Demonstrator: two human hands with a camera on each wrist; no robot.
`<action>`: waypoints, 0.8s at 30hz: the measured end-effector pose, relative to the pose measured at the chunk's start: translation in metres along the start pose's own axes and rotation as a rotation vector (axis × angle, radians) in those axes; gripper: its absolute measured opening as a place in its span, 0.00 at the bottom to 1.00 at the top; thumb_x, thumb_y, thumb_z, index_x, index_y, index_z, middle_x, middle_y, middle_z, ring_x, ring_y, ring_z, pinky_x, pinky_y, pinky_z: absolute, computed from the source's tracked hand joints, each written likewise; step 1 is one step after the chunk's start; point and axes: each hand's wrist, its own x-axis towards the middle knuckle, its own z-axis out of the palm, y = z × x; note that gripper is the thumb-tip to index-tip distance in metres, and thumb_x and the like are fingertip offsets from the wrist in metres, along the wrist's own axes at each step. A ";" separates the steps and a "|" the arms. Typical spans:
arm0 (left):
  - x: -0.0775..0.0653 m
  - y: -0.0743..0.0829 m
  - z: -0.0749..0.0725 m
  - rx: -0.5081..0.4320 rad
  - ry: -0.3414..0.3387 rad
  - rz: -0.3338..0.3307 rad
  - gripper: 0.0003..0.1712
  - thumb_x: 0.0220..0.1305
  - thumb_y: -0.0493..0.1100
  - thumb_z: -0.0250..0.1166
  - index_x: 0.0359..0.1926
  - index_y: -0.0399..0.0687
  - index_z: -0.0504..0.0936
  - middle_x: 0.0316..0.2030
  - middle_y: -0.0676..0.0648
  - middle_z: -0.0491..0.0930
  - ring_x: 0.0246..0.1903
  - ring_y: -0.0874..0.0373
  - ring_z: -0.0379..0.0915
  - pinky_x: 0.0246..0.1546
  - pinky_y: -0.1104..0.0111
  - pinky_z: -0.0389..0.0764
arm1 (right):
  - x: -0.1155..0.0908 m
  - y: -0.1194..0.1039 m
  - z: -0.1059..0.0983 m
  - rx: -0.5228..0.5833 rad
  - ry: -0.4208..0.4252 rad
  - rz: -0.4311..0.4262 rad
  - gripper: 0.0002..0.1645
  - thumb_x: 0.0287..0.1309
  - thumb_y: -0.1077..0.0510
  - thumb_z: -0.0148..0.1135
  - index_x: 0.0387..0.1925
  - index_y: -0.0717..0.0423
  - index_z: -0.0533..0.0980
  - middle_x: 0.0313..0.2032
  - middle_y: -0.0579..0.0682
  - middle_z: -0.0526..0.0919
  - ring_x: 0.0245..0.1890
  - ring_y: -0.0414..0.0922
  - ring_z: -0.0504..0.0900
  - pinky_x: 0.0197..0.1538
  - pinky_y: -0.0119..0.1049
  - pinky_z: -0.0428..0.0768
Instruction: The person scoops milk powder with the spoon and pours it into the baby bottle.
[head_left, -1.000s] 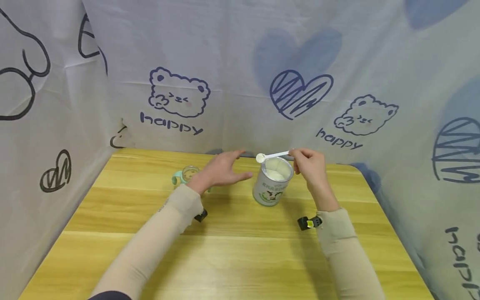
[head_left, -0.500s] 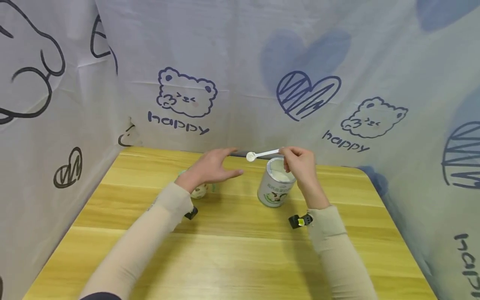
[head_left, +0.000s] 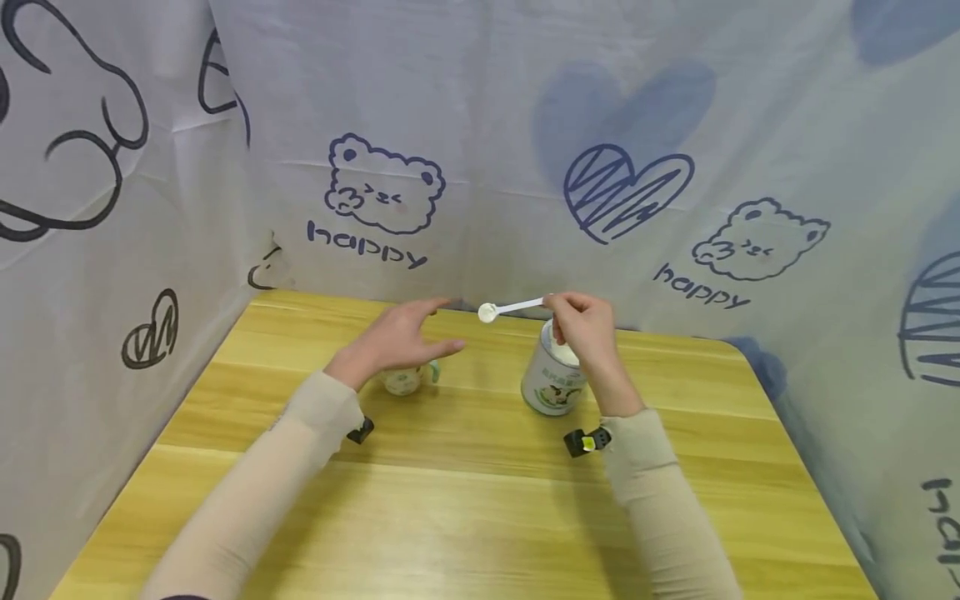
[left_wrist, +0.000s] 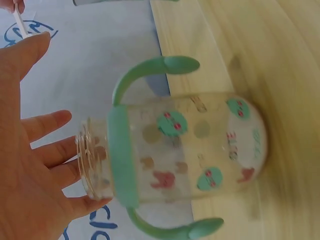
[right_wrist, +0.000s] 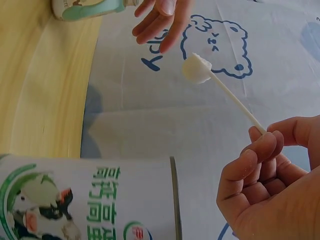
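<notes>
My right hand (head_left: 590, 332) pinches the handle end of a white scoop (right_wrist: 197, 69). White powder fills the scoop's bowl, heaped above the rim in the right wrist view. Below the right hand stands a white milk powder can (head_left: 551, 383) with a cow on its label, its top open and partly covered by the hand. My left hand (head_left: 397, 337) is spread with fingers extended above a clear sippy bottle (left_wrist: 170, 145) with green handles and no lid. Its fingers lie right at the bottle's threaded mouth in the left wrist view. From the head, that hand hides most of the bottle.
The wooden table (head_left: 465, 517) runs up to a printed cloth (head_left: 495, 125) that hangs behind it and on both sides. Can and bottle stand apart near the far edge. Each wrist wears a small black camera (head_left: 576, 442).
The right hand has carried the loaded scoop leftward, away from over the can's mouth and toward the bottle. My left hand has shifted left too, still spread. The head view has turned slightly left.
</notes>
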 end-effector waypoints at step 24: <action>-0.035 -0.037 -0.004 -0.034 0.018 -0.070 0.53 0.64 0.72 0.67 0.80 0.49 0.65 0.73 0.38 0.72 0.70 0.39 0.72 0.72 0.42 0.73 | -0.001 -0.002 0.047 0.021 -0.073 -0.021 0.12 0.68 0.55 0.65 0.39 0.60 0.87 0.15 0.45 0.75 0.18 0.42 0.72 0.28 0.33 0.78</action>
